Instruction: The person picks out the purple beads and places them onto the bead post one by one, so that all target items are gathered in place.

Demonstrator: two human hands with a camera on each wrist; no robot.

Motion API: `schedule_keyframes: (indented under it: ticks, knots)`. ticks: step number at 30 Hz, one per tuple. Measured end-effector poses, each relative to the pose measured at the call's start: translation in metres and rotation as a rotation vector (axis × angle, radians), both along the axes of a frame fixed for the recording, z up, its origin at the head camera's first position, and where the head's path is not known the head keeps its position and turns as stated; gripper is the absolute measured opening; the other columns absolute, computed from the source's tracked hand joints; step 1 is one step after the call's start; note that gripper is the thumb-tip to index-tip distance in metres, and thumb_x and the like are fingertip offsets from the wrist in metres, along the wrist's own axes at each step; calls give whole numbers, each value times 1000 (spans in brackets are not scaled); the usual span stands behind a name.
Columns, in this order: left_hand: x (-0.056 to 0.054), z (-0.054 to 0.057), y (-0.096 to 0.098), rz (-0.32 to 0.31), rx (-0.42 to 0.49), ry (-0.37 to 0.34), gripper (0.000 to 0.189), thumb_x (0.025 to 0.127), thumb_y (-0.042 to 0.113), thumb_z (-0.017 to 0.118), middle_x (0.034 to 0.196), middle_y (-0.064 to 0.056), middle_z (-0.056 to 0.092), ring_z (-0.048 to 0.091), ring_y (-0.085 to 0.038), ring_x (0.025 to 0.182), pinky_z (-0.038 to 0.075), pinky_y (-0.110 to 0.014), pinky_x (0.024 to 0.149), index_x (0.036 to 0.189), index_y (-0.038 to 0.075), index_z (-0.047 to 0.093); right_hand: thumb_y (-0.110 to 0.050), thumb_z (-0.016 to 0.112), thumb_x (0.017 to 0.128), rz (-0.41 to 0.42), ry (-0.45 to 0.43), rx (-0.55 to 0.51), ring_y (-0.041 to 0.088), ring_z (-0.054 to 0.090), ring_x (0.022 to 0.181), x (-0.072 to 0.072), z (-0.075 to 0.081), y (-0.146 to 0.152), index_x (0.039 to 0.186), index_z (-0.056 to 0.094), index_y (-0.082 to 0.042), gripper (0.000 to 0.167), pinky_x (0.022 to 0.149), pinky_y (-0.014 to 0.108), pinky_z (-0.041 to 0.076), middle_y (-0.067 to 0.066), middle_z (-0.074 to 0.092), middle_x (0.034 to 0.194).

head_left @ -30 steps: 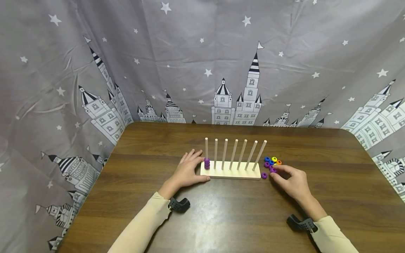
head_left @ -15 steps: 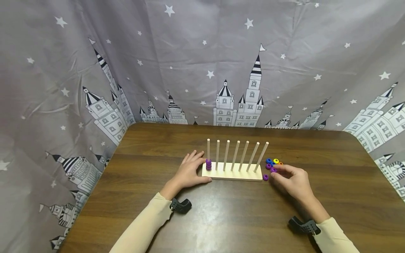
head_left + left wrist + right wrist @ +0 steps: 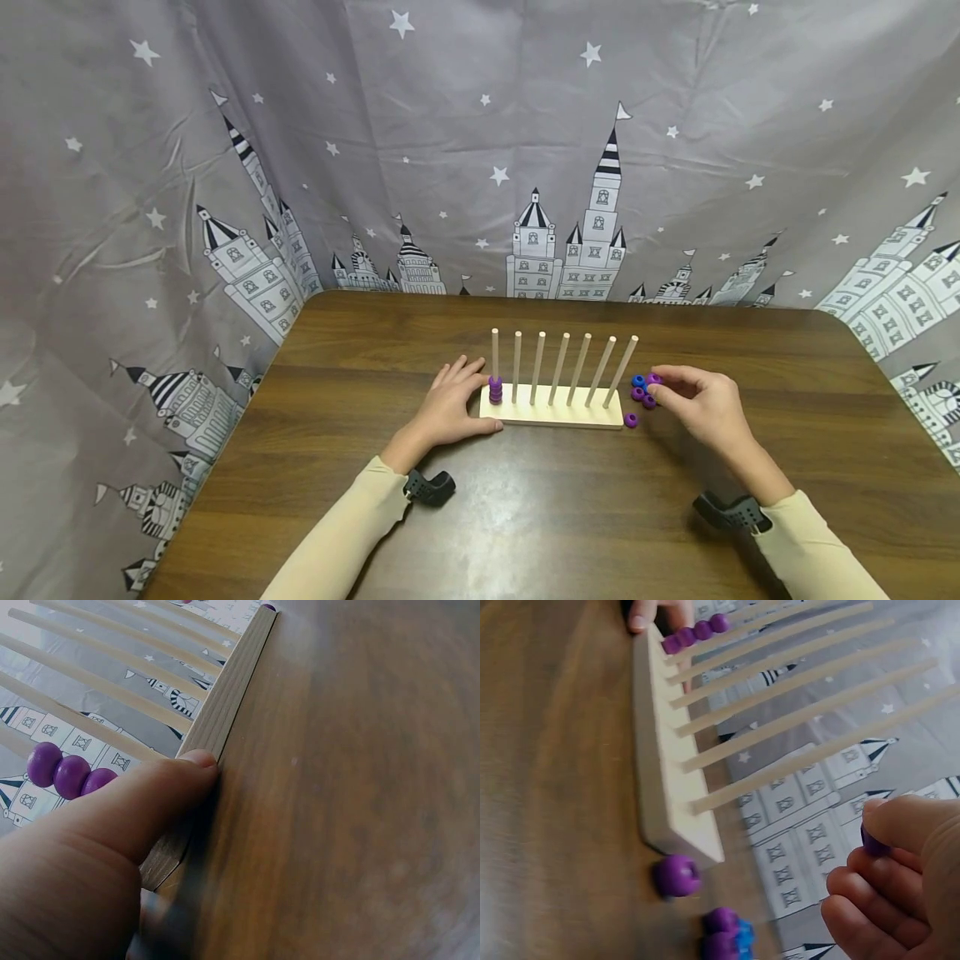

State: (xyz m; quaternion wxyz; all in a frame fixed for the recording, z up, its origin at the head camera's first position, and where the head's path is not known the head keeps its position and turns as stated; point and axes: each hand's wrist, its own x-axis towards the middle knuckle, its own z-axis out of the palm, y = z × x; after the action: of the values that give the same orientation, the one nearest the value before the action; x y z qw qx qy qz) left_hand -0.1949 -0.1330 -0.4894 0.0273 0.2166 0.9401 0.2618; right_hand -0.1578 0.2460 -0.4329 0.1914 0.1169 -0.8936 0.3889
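Observation:
A pale wooden peg stand (image 3: 558,410) with a row of upright pegs stands on the table; several purple beads (image 3: 495,391) are stacked on its leftmost peg. My left hand (image 3: 448,407) holds the stand's left end, thumb (image 3: 184,769) on the front edge and fingers behind. In the right wrist view, my right hand (image 3: 900,877) pinches a purple bead (image 3: 871,841) between thumb and fingers. That hand is right of the stand, over the loose beads in the head view. One purple bead (image 3: 631,421) lies by the stand's front right corner.
Loose purple beads (image 3: 649,402) and blue beads (image 3: 638,381) lie right of the stand; my right hand covers part of this group. A grey curtain (image 3: 450,125) printed with castles hangs behind the brown wooden table (image 3: 555,517).
My right hand has raised a purple bead and shifted slightly up and right, over the loose beads. The yellow and orange beads are now largely hidden. My left hand stays on the stand.

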Motion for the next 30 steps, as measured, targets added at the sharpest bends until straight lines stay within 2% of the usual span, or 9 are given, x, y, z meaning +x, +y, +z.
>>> schedule_keyframes:
  ticks: [5,16,30]
  knots:
    - [1,1,0,2,-2,-1,76,76,51,82,163,-15,39,24,-41,156,12,-61,129,137,10,62,0,80,81,4,8,8,-22,54,67,-8,16,0,98,78,3,18,57,5,48,21,78,89]
    - [1,1,0,3,10,7,76,75,50,82,162,-16,41,25,-42,156,13,-61,128,137,10,62,-5,80,84,51,-22,-3,-19,58,70,-22,53,-5,101,78,3,19,61,5,50,22,78,89]
    - [0,0,1,6,6,9,76,75,50,82,162,-16,41,25,-41,156,13,-60,129,137,10,62,-9,82,84,109,2,99,-20,57,73,-35,87,-10,102,79,-1,20,63,3,49,18,79,92]
